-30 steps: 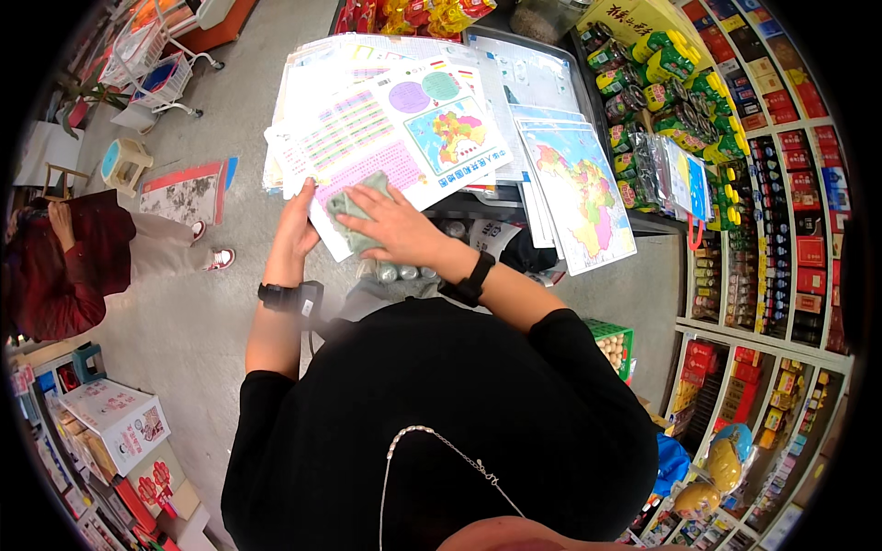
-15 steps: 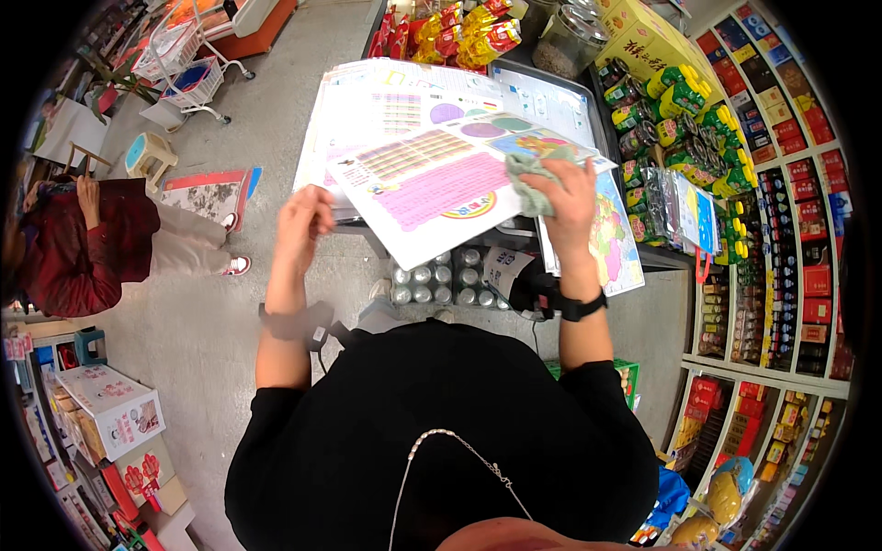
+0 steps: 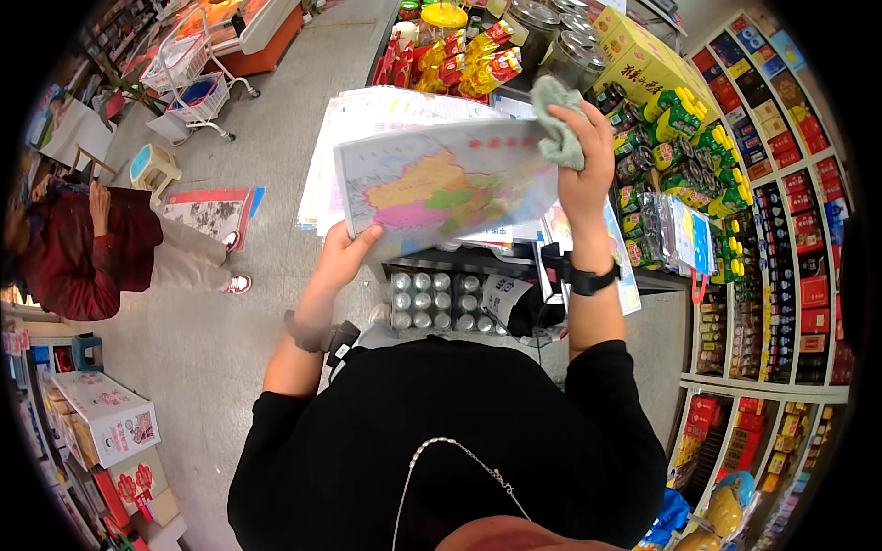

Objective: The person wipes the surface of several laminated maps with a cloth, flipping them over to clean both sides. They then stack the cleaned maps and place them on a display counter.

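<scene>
My left hand grips the lower left edge of a colourful map poster and holds it lifted above a stack of other posters. My right hand is raised at the poster's upper right corner, closed on a crumpled green cloth and touching the poster's edge. Each wrist wears a dark band. The posters under the lifted map are partly hidden by it.
A tray of silver cans sits under the poster table. Shelves of bottles and red boxes fill the right side. A person in red crouches at left beside a picture board. Shopping carts stand far left.
The top posters have been turned over, and a map poster is now lifted. My right hand with the cloth rose to the upper right; my left hand moved under the poster's left edge.
</scene>
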A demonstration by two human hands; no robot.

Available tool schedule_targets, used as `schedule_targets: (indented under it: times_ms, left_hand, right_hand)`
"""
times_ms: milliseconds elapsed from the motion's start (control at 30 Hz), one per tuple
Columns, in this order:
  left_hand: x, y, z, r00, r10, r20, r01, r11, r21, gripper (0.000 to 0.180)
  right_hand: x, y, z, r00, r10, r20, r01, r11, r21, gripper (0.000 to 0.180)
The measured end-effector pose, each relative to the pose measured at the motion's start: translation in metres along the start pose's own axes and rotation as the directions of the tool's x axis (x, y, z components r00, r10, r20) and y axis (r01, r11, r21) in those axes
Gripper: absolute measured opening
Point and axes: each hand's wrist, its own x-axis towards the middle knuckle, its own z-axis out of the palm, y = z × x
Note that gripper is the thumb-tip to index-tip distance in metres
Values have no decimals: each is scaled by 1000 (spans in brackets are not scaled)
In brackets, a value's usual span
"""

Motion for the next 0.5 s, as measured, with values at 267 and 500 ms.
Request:
schedule_targets:
  times_ms: [267, 500]
  left_hand:
    - [5, -57, -3, 952, -299, -61, 202, 766, -610, 43]
    - [8, -76, -9, 920, -386, -66, 254, 716, -650, 44]
  right_hand:
    - [-131, 42, 129, 860, 364, 358, -372, 927, -49, 62]
    - [-157, -15, 145, 597, -37, 801, 7, 999, 41, 51]
